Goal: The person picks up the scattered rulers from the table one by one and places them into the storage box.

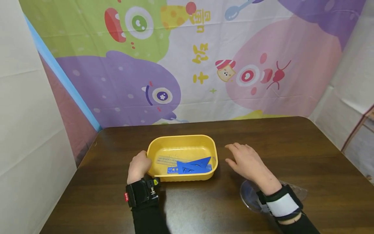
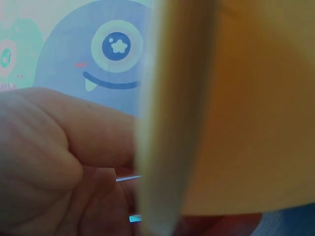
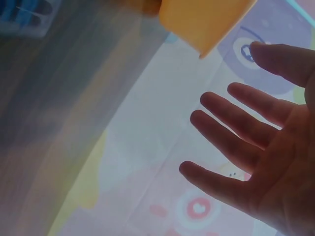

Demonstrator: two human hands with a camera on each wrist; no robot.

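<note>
A yellow plastic basin (image 1: 175,140) sits on the brown table. Inside it lie two blue set squares (image 1: 194,165), a blue ruler (image 1: 172,170) and a clear ruler (image 1: 166,160). My left hand (image 1: 139,165) grips the basin's left end; in the left wrist view the thumb (image 2: 103,130) is at the rim, and fingers show partly below the basin wall (image 2: 251,123). My right hand (image 1: 248,161) hovers right of the basin, apart from it and holding nothing. Its fingers are spread and nearly straight in the right wrist view, where the basin (image 3: 199,22) shows above them.
Under my right wrist lies a clear plastic item with a rounded edge (image 1: 247,196), partly hidden by the arm. A transparent straight-edged piece (image 1: 298,191) sticks out on the wrist's other side. A cartoon-printed cloth (image 1: 201,104) hangs behind the table's far edge.
</note>
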